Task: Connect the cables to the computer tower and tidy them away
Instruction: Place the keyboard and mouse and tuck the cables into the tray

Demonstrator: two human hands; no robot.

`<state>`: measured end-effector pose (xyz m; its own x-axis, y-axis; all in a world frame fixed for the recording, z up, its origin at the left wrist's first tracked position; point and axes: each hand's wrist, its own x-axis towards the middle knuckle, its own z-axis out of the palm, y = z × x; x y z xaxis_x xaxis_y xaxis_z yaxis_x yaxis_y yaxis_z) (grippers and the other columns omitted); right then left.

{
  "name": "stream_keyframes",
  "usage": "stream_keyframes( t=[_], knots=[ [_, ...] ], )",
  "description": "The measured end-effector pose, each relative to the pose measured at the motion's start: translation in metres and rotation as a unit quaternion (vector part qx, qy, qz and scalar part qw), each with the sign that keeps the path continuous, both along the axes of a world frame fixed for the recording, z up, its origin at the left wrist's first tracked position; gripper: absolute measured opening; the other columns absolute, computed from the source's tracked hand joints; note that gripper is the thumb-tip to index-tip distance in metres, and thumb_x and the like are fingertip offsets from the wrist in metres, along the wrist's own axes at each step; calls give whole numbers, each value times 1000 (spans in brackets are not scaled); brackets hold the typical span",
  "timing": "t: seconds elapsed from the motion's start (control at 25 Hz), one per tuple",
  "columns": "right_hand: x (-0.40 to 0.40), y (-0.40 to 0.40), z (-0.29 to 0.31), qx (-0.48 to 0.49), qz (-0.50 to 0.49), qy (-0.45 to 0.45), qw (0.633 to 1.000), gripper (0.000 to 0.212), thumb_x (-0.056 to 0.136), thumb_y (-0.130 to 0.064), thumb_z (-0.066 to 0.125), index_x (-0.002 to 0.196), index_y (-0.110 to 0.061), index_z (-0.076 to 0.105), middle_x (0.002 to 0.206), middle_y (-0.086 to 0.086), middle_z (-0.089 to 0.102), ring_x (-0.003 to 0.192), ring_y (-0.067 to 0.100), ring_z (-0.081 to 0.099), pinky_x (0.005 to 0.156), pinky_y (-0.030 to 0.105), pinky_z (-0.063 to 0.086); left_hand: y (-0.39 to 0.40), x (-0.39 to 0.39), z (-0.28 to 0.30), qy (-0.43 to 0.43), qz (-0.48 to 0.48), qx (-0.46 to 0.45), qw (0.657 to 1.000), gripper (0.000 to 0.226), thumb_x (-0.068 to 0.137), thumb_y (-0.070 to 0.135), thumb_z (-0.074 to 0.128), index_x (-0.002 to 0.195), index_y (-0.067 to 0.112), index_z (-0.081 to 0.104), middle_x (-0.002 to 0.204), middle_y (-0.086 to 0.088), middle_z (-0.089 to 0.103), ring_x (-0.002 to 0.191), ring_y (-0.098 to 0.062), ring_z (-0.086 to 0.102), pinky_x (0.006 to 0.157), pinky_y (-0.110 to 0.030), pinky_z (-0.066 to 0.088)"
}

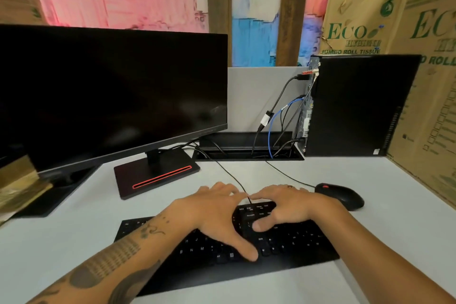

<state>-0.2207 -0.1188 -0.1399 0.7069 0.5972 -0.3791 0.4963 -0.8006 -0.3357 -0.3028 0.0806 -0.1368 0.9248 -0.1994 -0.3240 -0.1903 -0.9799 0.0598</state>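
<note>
Now both hands lie flat on the keyboard (pixel 222 252), left hand (pixel 217 215) beside right hand (pixel 288 207), holding nothing. Farther right, the computer tower (pixel 357 106) stands upright at the desk's (pixel 74 242) back edge, cables (pixel 276 116) already plugged in, nearer the right hand.

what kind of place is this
Probably an office desk or workstation, perhaps in a storeroom: a monitor and computer tower on a white desk, with tissue cartons stacked behind.

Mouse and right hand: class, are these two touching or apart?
Apart. The head view shows the right hand resting on the keyboard, with a strip of bare desk between its fingers and the mouse.
</note>
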Motion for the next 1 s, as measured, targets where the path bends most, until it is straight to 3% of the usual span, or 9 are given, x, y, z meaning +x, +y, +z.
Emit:
stream_keyframes(
  t=[0.08,0.16,0.24,0.36,0.48,0.64,0.84,1.0],
  knots=[
    [-12,-7,6,-27,34,32,999,96,55,-66,87,137,-68,37,143,-19,47,139,18,42,112,48,39,-7,-15,-3,35,-1,19,999,133,41,94,72,153,53,13,140,10,40,133,-20,34,113,-50,35],
    [-23,-11,4,-99,45,17,994,128,44,-62,92,145,-72,15,160,-18,24,153,22,17,119,53,29,-7,-25,-6,41,12,12,999,129,43,89,76,151,56,12,132,7,42,127,-22,39,107,-51,43],
    [-28,-12,0,-127,36,-3,991,143,45,-52,94,150,-66,-1,167,-19,2,156,23,-3,123,53,20,-4,-30,-8,12,22,-2,1000,124,46,88,75,150,51,19,128,7,44,123,-22,44,102,-50,47],
    [-28,-11,-3,-83,46,-22,995,137,49,-40,92,154,-60,6,166,-15,8,153,22,10,119,45,30,-1,-34,-15,-42,30,7,999,120,49,89,70,149,41,24,128,5,50,120,-25,50,99,-51,48],
    [-18,-4,-16,15,30,-69,997,119,55,-32,84,155,-50,23,164,-13,13,151,20,16,120,42,32,14,-28,-25,-91,76,26,993,129,52,93,60,156,31,15,137,-2,51,123,-31,50,100,-53,46],
    [5,11,-36,78,-20,-81,993,108,50,-43,75,149,-54,34,166,-16,9,154,29,13,120,51,29,35,-15,-28,-109,119,25,987,134,53,91,60,159,27,10,143,-4,51,127,-32,49,102,-53,44],
    [25,40,-45,169,-50,-87,981,95,52,-44,78,143,-45,52,160,-7,31,147,22,34,119,37,32,61,7,-25,-102,158,17,982,140,51,92,62,162,25,9,146,-3,50,131,-32,48,103,-50,47],
    [34,64,-47,191,-53,-90,976,87,59,-40,82,142,-43,55,158,-7,35,147,23,29,119,36,29,82,18,-27,-112,192,27,975,140,48,92,61,162,27,10,147,-1,51,132,-32,49,101,-49,48]
  ],
)
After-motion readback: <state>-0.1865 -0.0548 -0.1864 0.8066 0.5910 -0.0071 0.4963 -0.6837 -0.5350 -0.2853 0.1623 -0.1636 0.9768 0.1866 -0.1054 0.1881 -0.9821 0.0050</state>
